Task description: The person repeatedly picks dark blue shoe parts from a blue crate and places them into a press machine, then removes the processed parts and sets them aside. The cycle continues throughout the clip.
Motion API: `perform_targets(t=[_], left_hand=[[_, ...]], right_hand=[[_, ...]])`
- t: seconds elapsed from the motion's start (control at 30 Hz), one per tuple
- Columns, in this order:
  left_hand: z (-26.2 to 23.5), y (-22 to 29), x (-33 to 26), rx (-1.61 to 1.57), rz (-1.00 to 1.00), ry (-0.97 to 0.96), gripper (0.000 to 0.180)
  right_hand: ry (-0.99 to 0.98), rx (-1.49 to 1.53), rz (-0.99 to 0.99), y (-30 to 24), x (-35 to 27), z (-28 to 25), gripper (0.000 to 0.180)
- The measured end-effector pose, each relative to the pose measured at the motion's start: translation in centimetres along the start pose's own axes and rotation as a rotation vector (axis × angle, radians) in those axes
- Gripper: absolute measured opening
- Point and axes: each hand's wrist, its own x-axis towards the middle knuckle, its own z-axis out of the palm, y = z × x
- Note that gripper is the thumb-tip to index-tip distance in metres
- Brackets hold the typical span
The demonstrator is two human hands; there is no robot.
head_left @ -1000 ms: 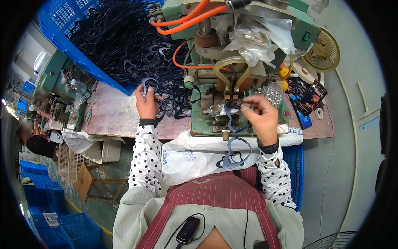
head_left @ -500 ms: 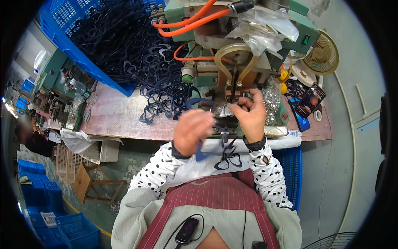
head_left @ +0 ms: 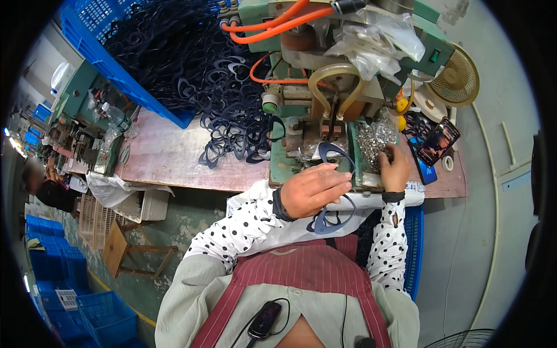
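Note:
My left hand (head_left: 313, 191) is in front of the press, fingers together around a dark blue looped strap (head_left: 345, 217). One oval loop sticks up past the fingers toward the press head, and the other hangs below the hand. My right hand (head_left: 394, 167) is at the near end of a pile of small shiny metal pieces (head_left: 371, 139), its fingers curled at the edge of the pile. Whatever lies between those fingertips is too small to make out. The green press (head_left: 281, 165) stands behind my left hand, its metal die block (head_left: 331, 132) between the two hands and the hoses.
A blue crate (head_left: 110, 75) tips a heap of dark looped straps (head_left: 232, 130) onto the table (head_left: 162, 156). Orange hoses (head_left: 272, 29) run above the press. To the right are a phone (head_left: 436, 142), a tape roll (head_left: 447, 163) and a fan (head_left: 455, 75).
My right hand has left the press die and moved right to the metal pieces. My left hand has come right with the looped strap, to the front of the press.

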Motion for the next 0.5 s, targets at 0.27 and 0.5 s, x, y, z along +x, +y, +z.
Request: perform_targets(t=[0.27, 0.5], left_hand=[[0.1, 0.5, -0.3, -0.051, -0.054, 0.0, 0.042], [-1.4, 0.6, -3.4, 0.255, -0.134, 0.197, 0.037]], right_hand=[[0.103, -0.179, -0.181, 1.2, -0.7, 2.5, 0.015], [0.125, -0.29, -0.228, -1.1, -0.9, 1.7, 0.017]])
